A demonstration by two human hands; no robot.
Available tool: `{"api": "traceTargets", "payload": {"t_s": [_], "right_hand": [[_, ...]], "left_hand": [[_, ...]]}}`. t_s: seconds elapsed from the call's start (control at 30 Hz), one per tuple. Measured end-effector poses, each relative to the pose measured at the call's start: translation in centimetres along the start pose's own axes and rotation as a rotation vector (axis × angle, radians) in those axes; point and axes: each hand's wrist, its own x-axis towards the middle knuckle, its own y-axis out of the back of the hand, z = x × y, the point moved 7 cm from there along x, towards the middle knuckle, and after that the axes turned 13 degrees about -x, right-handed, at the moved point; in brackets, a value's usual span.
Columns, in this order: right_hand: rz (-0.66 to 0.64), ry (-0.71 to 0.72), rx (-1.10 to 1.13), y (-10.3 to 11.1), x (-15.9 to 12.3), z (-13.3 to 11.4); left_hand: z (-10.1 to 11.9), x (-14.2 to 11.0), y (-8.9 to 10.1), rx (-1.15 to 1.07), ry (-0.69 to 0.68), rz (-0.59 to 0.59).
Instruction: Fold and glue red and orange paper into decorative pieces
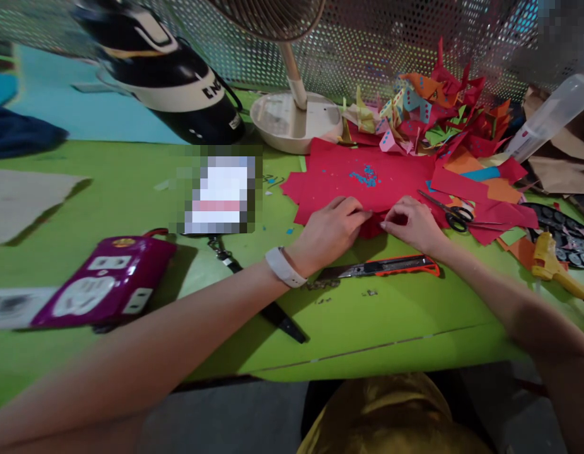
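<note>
My left hand [333, 228] is closed, its fingertips pinching one side of a small piece of red paper [370, 228]. Thumb and forefinger of my right hand [414, 226] are pinched together at the other side of that piece. Beneath both hands spreads a larger red sheet [330, 180], with a small heap of blue paper bits [366, 176] on it. Scissors [455, 215] with black handles lie just right of my right hand. A utility knife [391, 266] with an orange edge lies on the table in front of my hands.
Folded colourful paper shapes [419, 113] are piled behind. A fan [299, 123] and a large bottle [178, 82] stand at the back. Left are a phone [221, 195] and a purple power strip [107, 277]. A yellow glue gun [554, 265] lies right.
</note>
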Motion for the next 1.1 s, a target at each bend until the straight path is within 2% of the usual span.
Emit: {"api": "traceTargets", "payload": {"t_s": [0.2,0.47,0.93,1.1], "right_hand": [[-0.038,-0.044,0.062,-0.1,0.3,0.2],[-0.029,-0.136,-0.013,0.1,0.3,0.0],[-0.033,-0.1,-0.019,-0.1,0.4,0.1],[-0.004,-0.106,0.057,0.2,0.5,0.8]], "left_hand": [[-0.4,0.0,0.0,-0.057,0.04,0.03],[0.0,-0.1,0.0,-0.024,0.027,0.015],[1.9,-0.2,0.9,0.064,-0.041,0.021],[2.1,-0.2,0.7,0.107,-0.043,-0.028]]}}
